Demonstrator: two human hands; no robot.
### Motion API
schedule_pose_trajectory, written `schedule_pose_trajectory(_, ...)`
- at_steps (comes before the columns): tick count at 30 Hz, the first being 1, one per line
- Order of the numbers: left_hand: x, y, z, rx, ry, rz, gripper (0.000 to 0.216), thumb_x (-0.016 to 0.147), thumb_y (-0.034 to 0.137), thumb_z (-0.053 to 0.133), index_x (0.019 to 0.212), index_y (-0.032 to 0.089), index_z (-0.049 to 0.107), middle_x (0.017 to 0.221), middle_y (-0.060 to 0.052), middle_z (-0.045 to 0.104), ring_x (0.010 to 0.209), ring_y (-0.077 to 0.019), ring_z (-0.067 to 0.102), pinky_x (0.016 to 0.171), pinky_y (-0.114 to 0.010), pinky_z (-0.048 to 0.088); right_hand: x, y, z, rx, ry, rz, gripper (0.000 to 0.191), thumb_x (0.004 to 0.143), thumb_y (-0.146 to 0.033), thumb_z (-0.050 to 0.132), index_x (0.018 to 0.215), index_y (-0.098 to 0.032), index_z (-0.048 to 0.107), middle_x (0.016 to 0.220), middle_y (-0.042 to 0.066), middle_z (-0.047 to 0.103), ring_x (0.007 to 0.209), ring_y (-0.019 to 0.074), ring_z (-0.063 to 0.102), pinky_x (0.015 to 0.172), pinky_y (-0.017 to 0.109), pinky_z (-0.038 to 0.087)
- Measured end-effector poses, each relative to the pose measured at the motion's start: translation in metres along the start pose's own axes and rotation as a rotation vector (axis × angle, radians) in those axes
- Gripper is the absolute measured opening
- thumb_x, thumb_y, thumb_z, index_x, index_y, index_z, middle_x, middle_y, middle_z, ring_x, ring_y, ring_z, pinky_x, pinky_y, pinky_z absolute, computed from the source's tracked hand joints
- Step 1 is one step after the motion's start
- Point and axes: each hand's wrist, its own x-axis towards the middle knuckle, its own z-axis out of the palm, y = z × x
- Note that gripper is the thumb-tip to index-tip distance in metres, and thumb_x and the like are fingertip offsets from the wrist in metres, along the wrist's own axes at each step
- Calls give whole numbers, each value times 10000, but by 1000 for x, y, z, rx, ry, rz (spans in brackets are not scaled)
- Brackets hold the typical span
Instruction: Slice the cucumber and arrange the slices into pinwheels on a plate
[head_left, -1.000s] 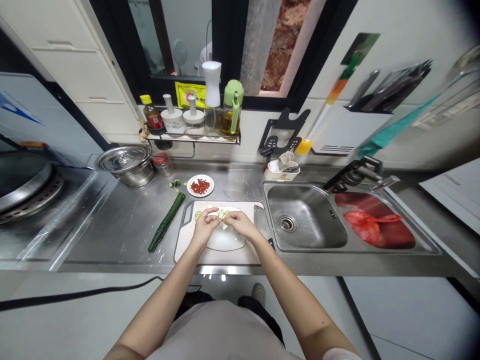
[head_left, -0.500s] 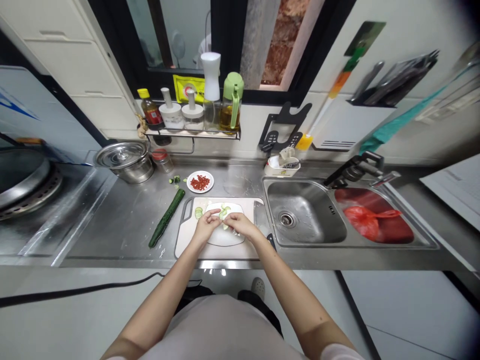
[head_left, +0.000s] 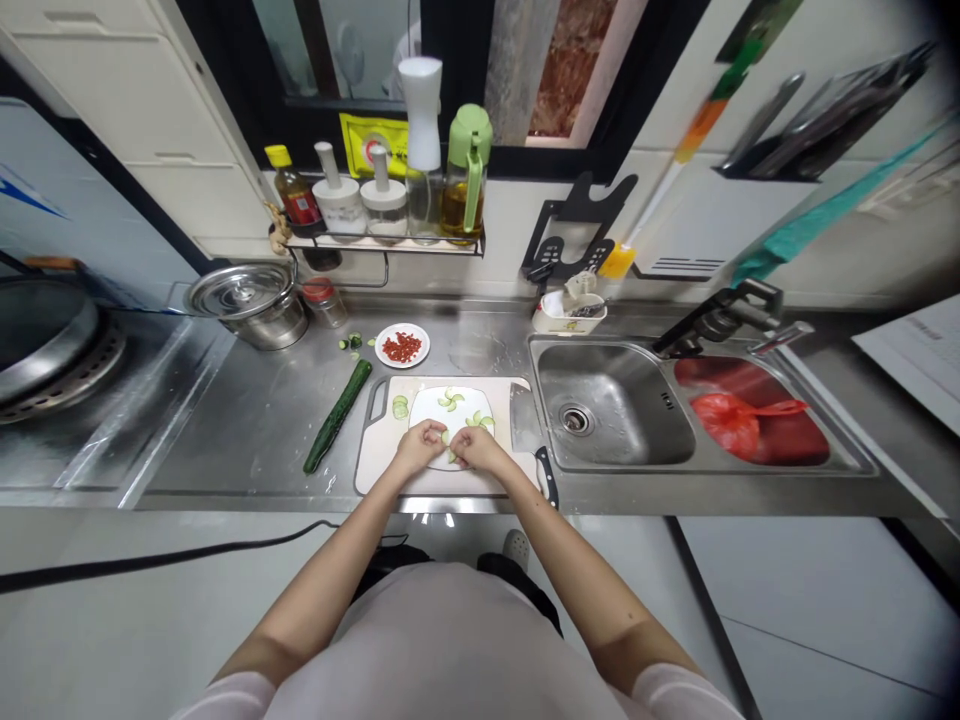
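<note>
Head view: steel tabletop (head_left: 232, 430), wet in spots, runs below a dark-framed window (head_left: 349, 60). Pale board (head_left: 379, 460) lies near the front edge; white plate (head_left: 425, 408) sits on it. Two fans of green slices (head_left: 451, 399) lie on the plate, one toward the back, one at the right; a small pile (head_left: 400, 406) rests on the board, left of the plate.

Left hand (head_left: 421, 446) and right hand (head_left: 477, 450) are close together over the plate's near part, fingers curled, narrow gap, with a bit of slice (head_left: 445, 437) between the fingertips. Cannot tell which hand, if either, grips it.

Knife (head_left: 550, 475) lies along the board's right side, handle toward the front. Cucumber (head_left: 337, 417) is left of the board; dish (head_left: 384, 358) of red bits (head_left: 401, 347) behind it. Farther left: lidded pot (head_left: 266, 325), then wok (head_left: 45, 335). Right: double sink (head_left: 615, 400), red bag (head_left: 727, 425) in its right basin. Wall shelf (head_left: 390, 243) carries bottles and jars.
</note>
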Motion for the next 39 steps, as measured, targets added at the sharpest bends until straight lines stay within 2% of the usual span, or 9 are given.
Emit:
schedule_pose_trajectory(3, 2, -1, -1, 192, 16, 5, 327, 576, 131, 639, 897, 184, 672, 581, 63, 596, 543, -97, 514, 560, -198, 355, -1, 4, 4, -144, 57, -43, 100, 734, -98, 552, 680, -181, 564, 482, -44, 558, 484, 98, 526, 516, 193, 362)
schedule_pose_trajectory(7, 2, 4, 1, 451, 38, 47, 304, 626, 101, 608, 896, 219, 682, 642, 35, 648, 606, -137, 565, 603, -229, 377, -5, 4, 8, -396, 183, -154, 109, 744, -106, 570, 664, -176, 594, 651, 15, 637, 624, 121, 540, 577, 214, 342)
schedule_pose_trajectory(12, 0, 12, 6, 779, 22, 9, 332, 702, 116, 583, 990, 251, 679, 777, 3, 705, 738, -179, 622, 669, -253, 407, -8, -1, 11, -602, 155, -112, 148, 841, -133, 509, 801, -170, 646, 809, 53, 673, 722, 142, 560, 602, 225, 319)
schedule_pose_trajectory(16, -3, 19, 8, 936, 3, -61, 348, 765, 154, 571, 1082, 272, 656, 872, -3, 721, 841, -193, 645, 723, -263, 436, -12, -5, 11, -766, 137, -81, 156, 902, -202, 497, 952, -179, 643, 929, 68, 679, 818, 163, 585, 631, 237, 320)
schedule_pose_trajectory(18, -4, 21, 7, 967, -1, -53, 336, 791, 169, 566, 1098, 273, 655, 898, -8, 720, 876, -195, 646, 746, -266, 445, -16, -4, 13, -818, 172, -84, 186, 932, -239, 473, 1020, -189, 630, 985, 71, 673, 861, 171, 590, 654, 243, 331)
schedule_pose_trajectory(21, -5, 23, 3, 973, -26, 45, 287, 823, 181, 553, 1071, 268, 671, 929, -13, 710, 918, -190, 633, 788, -269, 451, -25, -3, 20, -875, 228, -98, 254, 978, -263, 392, 1074, -212, 622, 1055, 68, 658, 927, 176, 586, 692, 249, 353)
schedule_pose_trajectory(26, -3, 19, 0, 1020, -83, 195, 196, 865, 244, 562, 995, 244, 709, 999, -48, 679, 1017, -215, 586, 894, -304, 436, -35, 1, 34, -904, 209, -87, 310, 1004, -312, 349, 1131, -235, 621, 1059, 69, 645, 987, 185, 574, 747, 260, 384)
schedule_pose_trajectory(39, -3, 12, 0, 1015, -70, 194, 181, 863, 251, 582, 985, 239, 715, 975, -56, 652, 1001, -221, 561, 900, -318, 428, -32, 5, 30, -874, 178, -75, 321, 981, -331, 379, 1179, -256, 621, 1116, 58, 658, 1016, 193, 582, 764, 278, 388)
